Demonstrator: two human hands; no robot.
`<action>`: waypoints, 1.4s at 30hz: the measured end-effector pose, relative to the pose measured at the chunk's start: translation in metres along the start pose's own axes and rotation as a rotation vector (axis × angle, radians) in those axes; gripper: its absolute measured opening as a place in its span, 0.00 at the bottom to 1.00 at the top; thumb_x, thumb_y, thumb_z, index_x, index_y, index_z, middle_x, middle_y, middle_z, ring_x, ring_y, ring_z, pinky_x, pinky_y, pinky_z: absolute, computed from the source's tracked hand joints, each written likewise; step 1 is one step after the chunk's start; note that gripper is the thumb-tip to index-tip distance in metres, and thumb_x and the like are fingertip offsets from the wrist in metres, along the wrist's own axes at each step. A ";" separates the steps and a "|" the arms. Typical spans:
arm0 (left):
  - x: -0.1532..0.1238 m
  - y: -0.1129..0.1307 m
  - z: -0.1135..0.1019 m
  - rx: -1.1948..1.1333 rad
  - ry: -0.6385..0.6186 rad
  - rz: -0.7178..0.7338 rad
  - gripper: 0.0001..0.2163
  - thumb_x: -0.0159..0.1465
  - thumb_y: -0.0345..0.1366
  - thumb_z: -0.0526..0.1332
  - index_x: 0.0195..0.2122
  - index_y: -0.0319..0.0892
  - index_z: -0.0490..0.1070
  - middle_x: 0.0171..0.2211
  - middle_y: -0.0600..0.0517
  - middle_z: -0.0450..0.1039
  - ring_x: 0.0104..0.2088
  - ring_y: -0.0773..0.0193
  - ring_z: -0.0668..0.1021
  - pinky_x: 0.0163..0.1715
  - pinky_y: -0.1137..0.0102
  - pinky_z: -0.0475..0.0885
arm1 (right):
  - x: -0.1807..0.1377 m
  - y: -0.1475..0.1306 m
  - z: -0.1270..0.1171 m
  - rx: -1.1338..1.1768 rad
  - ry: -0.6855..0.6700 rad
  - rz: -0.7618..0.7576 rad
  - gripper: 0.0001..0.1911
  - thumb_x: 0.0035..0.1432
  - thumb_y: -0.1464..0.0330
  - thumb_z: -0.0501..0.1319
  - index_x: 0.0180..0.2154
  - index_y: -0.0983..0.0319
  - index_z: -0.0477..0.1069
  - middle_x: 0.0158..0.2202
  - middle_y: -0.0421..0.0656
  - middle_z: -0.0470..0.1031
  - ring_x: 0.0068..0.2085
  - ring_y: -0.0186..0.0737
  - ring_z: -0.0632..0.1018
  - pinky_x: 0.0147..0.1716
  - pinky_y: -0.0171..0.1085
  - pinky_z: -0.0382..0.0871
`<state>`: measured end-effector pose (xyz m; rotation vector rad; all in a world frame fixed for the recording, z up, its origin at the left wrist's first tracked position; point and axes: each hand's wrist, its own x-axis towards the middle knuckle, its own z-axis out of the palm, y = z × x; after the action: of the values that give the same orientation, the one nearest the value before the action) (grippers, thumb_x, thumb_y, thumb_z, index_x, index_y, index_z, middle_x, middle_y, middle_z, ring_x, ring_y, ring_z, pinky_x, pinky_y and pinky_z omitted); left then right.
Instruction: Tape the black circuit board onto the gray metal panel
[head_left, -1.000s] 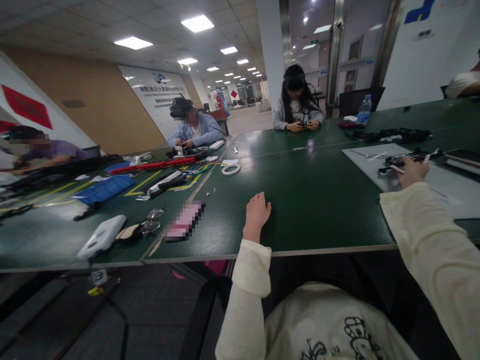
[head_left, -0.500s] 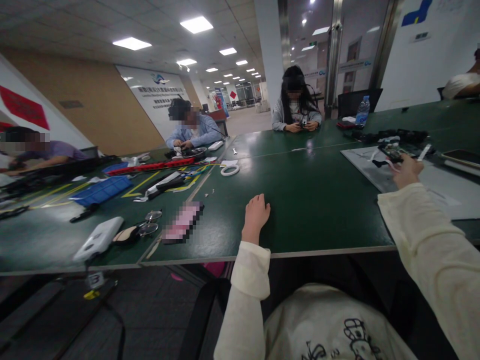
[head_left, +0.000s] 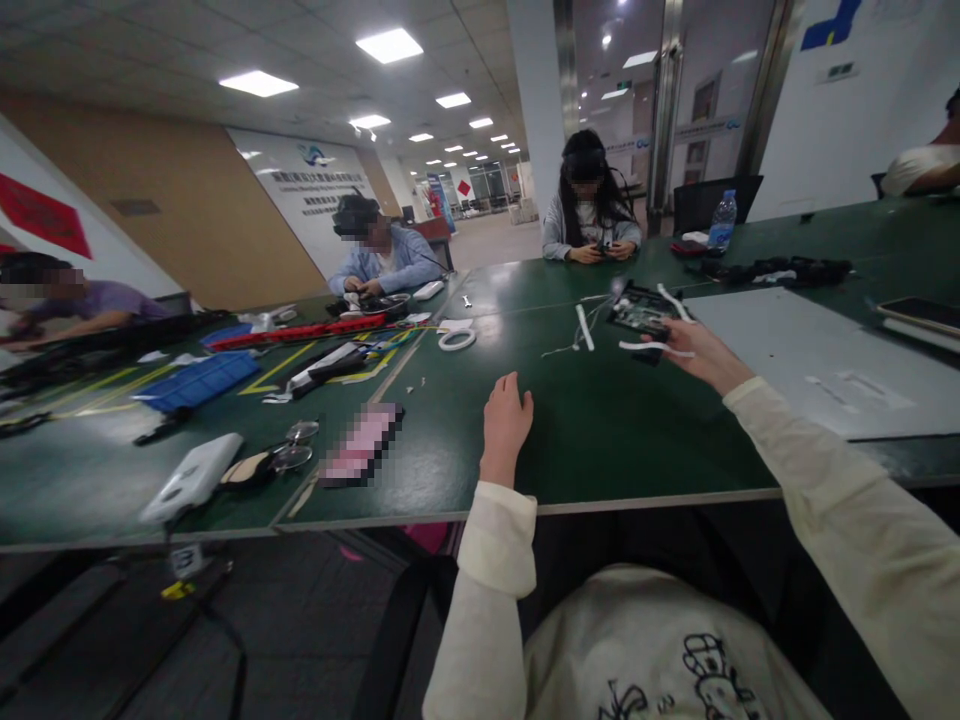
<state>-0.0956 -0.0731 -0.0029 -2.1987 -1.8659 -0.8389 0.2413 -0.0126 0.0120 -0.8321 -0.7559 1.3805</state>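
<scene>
My right hand (head_left: 701, 350) is closed on the edge of a black device with a bare circuit board (head_left: 641, 312), holding it above the table at right of centre. White strips and thin wires trail from the device, and one white strip (head_left: 585, 328) dangles at its left. Blur hides the finer parts. My left hand (head_left: 508, 425) is over the green table (head_left: 585, 440) near its front edge, palm down, thumb apart and fingers loosely extended, with nothing in it. Left of that hand lies a pink phone (head_left: 364, 443).
A grey-white board (head_left: 825, 350) lies on the right. Beyond it are black straps (head_left: 780, 270) and a water bottle (head_left: 722, 222). A tape roll (head_left: 457, 340), glasses (head_left: 292, 457), a white case (head_left: 193, 478) and a blue tray (head_left: 196, 382) are leftward. Several people sit around the table.
My right hand has carried the circuit-board device leftward, off the grey-white board and over the green table. My left hand has raised its fingers slightly, staying in about the same place.
</scene>
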 end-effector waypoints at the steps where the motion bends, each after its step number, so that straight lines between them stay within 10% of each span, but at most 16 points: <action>1: 0.001 0.001 -0.001 -0.018 0.052 -0.008 0.17 0.68 0.33 0.52 0.57 0.37 0.61 0.55 0.39 0.67 0.55 0.53 0.72 0.53 0.60 0.70 | -0.006 0.008 0.011 0.008 -0.064 0.065 0.05 0.61 0.75 0.57 0.39 0.64 0.69 0.35 0.44 0.80 0.32 0.38 0.82 0.27 0.31 0.77; 7: 0.004 0.006 -0.007 -0.108 0.227 0.006 0.15 0.69 0.35 0.50 0.56 0.38 0.62 0.53 0.40 0.68 0.54 0.54 0.72 0.54 0.60 0.68 | -0.030 0.037 0.040 -0.055 -0.284 0.297 0.08 0.63 0.72 0.57 0.45 0.63 0.67 0.39 0.46 0.79 0.35 0.38 0.82 0.22 0.27 0.76; 16: 0.000 0.008 0.000 0.008 -0.061 0.205 0.16 0.69 0.37 0.52 0.57 0.41 0.63 0.58 0.43 0.66 0.59 0.55 0.68 0.57 0.59 0.65 | -0.031 0.054 0.035 -0.221 -0.400 0.400 0.11 0.61 0.70 0.61 0.46 0.64 0.67 0.47 0.49 0.77 0.39 0.40 0.82 0.29 0.30 0.78; 23: 0.029 0.059 0.009 0.098 -0.194 0.335 0.19 0.69 0.39 0.52 0.60 0.43 0.61 0.62 0.44 0.62 0.62 0.56 0.64 0.59 0.59 0.60 | -0.025 0.057 0.039 -0.325 -0.468 0.404 0.15 0.60 0.69 0.63 0.48 0.65 0.68 0.46 0.51 0.77 0.39 0.41 0.82 0.38 0.35 0.78; 28: 0.055 0.095 0.040 0.047 -0.265 0.350 0.18 0.70 0.41 0.49 0.57 0.41 0.64 0.59 0.43 0.65 0.59 0.55 0.68 0.57 0.59 0.62 | -0.018 0.051 0.030 -0.567 -0.338 0.321 0.19 0.58 0.62 0.66 0.47 0.66 0.70 0.41 0.51 0.79 0.35 0.38 0.81 0.34 0.33 0.78; 35: 0.049 0.084 0.056 -0.016 -0.292 0.277 0.22 0.71 0.49 0.43 0.53 0.43 0.67 0.55 0.43 0.69 0.56 0.52 0.69 0.57 0.54 0.60 | 0.001 0.037 0.001 -0.884 -0.154 0.044 0.20 0.59 0.64 0.64 0.51 0.66 0.69 0.27 0.45 0.78 0.26 0.38 0.79 0.28 0.35 0.75; 42: 0.043 0.076 0.046 -0.027 -0.432 0.326 0.30 0.66 0.60 0.44 0.58 0.44 0.65 0.60 0.42 0.64 0.60 0.47 0.65 0.58 0.48 0.58 | 0.025 0.005 -0.062 -1.659 0.218 -0.186 0.24 0.62 0.62 0.56 0.57 0.66 0.67 0.50 0.56 0.74 0.52 0.53 0.73 0.53 0.48 0.66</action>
<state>-0.0057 -0.0322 -0.0015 -2.7681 -1.5718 -0.3524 0.2926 0.0083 -0.0249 -2.0199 -1.7346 0.1979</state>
